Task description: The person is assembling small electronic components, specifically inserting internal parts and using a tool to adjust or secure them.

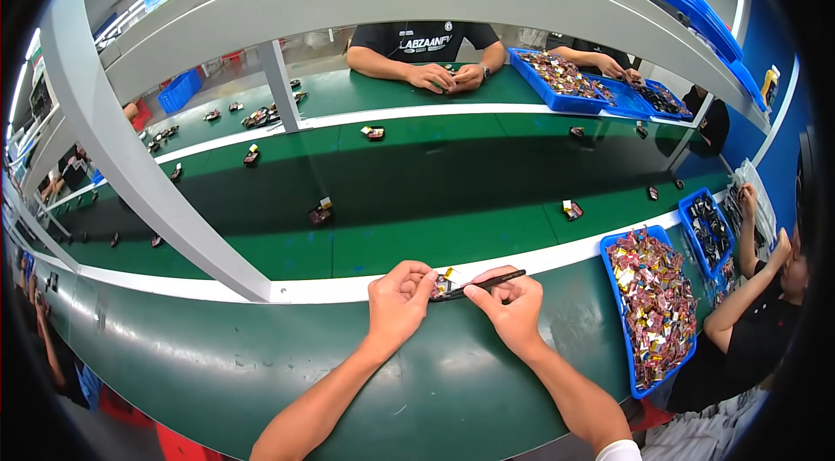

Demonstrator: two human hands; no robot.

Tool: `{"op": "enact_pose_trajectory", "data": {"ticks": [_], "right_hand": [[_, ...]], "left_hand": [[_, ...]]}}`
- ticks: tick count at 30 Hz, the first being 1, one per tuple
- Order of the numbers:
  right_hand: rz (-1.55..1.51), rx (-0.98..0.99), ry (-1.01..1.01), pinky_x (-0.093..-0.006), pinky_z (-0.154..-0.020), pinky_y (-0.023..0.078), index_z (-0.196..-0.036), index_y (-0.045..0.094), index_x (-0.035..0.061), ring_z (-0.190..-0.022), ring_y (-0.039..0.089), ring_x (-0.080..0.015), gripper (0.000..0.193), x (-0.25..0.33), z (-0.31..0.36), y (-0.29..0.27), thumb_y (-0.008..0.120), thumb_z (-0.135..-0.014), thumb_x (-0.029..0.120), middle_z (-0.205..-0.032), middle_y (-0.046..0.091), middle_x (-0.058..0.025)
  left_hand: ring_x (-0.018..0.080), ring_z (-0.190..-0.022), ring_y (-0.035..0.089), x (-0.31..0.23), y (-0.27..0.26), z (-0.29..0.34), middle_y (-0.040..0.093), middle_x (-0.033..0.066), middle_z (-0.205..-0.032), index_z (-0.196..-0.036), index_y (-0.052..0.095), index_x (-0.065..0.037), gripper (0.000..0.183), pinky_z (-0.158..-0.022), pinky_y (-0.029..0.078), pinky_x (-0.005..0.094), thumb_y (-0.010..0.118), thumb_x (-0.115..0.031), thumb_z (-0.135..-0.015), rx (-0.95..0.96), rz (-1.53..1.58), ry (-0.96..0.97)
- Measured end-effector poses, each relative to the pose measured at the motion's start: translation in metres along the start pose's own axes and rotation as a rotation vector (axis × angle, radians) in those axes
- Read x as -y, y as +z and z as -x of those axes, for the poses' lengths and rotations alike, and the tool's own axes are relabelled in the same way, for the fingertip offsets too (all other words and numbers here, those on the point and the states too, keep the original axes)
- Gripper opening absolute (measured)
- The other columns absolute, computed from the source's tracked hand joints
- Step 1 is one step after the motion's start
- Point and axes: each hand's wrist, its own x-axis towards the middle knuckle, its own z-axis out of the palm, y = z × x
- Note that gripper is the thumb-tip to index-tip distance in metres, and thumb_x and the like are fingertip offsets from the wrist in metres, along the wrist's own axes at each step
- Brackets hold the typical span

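Small parts are lying scattered along the green belt. A blue tray of red and gold pieces is sitting at the right. Across the surface, a person in black is working near more blue trays.

Bare forearms; a white cuff, perhaps a sleeve, at the right elbow.

A factory assembly line. A long green conveyor belt carries small parts past seated workers, with blue trays of components along the green worktop.
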Motion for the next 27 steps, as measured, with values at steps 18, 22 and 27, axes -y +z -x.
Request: {"op": "enact_pose_trajectory", "data": {"ticks": [18, 22, 27], "right_hand": [[-0.155, 0.010, 0.234, -0.0161, -0.052, 0.038, -0.093, 0.068, -0.0036, -0.065, 0.059, -0.0013, 0.012, 0.007, -0.004, 0.001, 0.077, -0.085, -0.002, -0.080, 0.070, -0.0026], [-0.175, 0.023, 0.264, -0.0170, -0.051, 0.041, -0.093, 0.068, -0.0033, -0.068, 0.064, -0.0038, 0.012, 0.010, -0.006, 0.000, 0.077, -0.085, -0.002, -0.081, 0.072, -0.0047], [-0.096, 0.053, 0.319, -0.0180, -0.046, 0.038, -0.093, 0.069, -0.0010, -0.066, 0.064, -0.0037, 0.012, 0.010, -0.006, -0.004, 0.077, -0.086, 0.003, -0.080, 0.074, -0.0063]], "left_hand": [[0.0012, -0.050, 0.051, 0.000, 0.006, 0.004, 0.064, 0.0023, -0.065, -0.091, 0.067, 0.004, 0.005, -0.045, 0.037, 0.0202, 0.069, -0.001, -0.091, -0.011, -0.042, 0.153], [0.0066, -0.051, 0.059, 0.004, 0.003, 0.003, 0.067, 0.0058, -0.069, -0.096, 0.066, 0.006, 0.009, -0.044, 0.044, 0.0208, 0.068, -0.002, -0.092, 0.026, -0.120, 0.213], [0.0067, -0.050, 0.059, 0.004, 0.002, 0.003, 0.067, 0.0057, -0.069, -0.096, 0.067, 0.006, 0.008, -0.045, 0.044, 0.0211, 0.069, -0.001, -0.091, 0.025, -0.135, 0.262]]}}
